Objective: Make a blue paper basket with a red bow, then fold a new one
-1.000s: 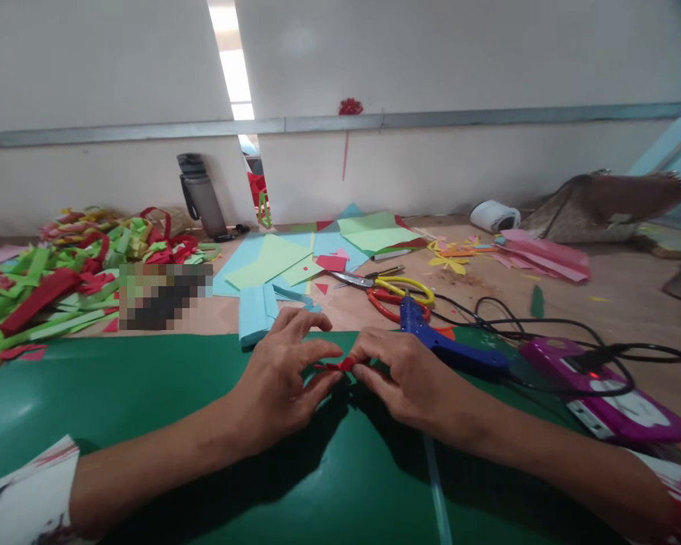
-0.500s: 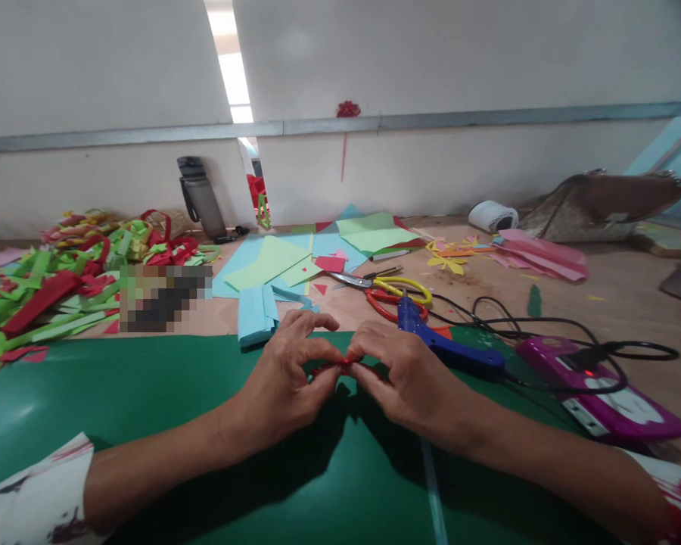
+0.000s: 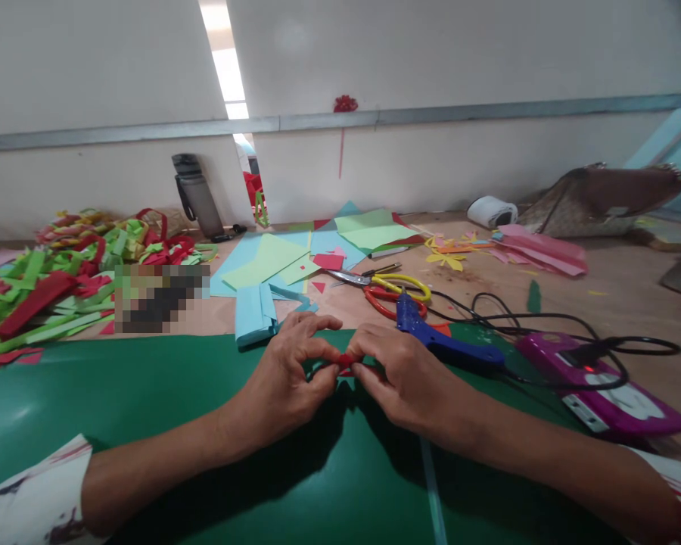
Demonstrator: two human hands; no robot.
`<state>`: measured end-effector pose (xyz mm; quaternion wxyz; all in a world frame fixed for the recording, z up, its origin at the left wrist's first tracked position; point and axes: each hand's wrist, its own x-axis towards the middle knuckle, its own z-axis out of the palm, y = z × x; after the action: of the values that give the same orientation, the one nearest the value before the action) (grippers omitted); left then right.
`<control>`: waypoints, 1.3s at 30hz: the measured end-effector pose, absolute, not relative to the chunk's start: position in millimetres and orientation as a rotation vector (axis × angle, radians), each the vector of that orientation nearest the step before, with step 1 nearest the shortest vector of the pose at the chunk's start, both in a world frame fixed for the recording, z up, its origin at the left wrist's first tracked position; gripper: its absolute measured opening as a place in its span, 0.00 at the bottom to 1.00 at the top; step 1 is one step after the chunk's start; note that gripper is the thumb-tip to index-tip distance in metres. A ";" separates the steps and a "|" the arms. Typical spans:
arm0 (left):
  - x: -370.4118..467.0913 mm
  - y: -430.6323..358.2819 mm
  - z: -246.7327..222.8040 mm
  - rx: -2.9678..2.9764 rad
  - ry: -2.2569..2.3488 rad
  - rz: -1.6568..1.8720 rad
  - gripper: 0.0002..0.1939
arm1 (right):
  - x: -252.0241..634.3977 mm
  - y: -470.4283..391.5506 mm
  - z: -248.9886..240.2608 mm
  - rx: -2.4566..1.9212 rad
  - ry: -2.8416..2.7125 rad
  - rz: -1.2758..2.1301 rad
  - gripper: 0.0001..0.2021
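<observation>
A small red paper piece [image 3: 346, 361] is pinched between both hands above a green mat [image 3: 164, 393]. My left hand [image 3: 298, 367] grips its left side between thumb and index finger, with the other fingers curved above. On the right side, my right hand [image 3: 394, 371] holds it in a thumb-and-finger pinch. Fingertips cover much of the paper, so its full shape is hidden. Just beyond my right hand lies a blue glue gun [image 3: 451, 344]. A folded light-blue paper [image 3: 255, 314] rests beyond my left hand.
Scissors [image 3: 383, 288] with yellow and red handles lie behind the glue gun. Black cables run to a purple power strip [image 3: 604, 390] at right. Paper strips [image 3: 51, 284] heap at left near a bottle [image 3: 200, 197]. A thread spool [image 3: 492, 212] and bag [image 3: 601, 200] stand by the wall.
My fingertips have drawn slightly apart, and more of the red paper shows between them. Both hands still pinch it in nearly the same place. The view has shifted slightly.
</observation>
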<state>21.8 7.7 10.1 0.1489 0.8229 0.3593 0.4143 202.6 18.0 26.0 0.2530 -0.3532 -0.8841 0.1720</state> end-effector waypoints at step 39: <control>-21.4 -8.0 -11.6 2.862 0.972 0.690 0.14 | 214.5 20.0 16.2 -0.843 -2.648 0.248 0.10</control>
<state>-21.4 -8.0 -11.6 0.0205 0.9230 0.3134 0.2224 214.5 20.0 16.2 0.1749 -0.2976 -0.9345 0.0875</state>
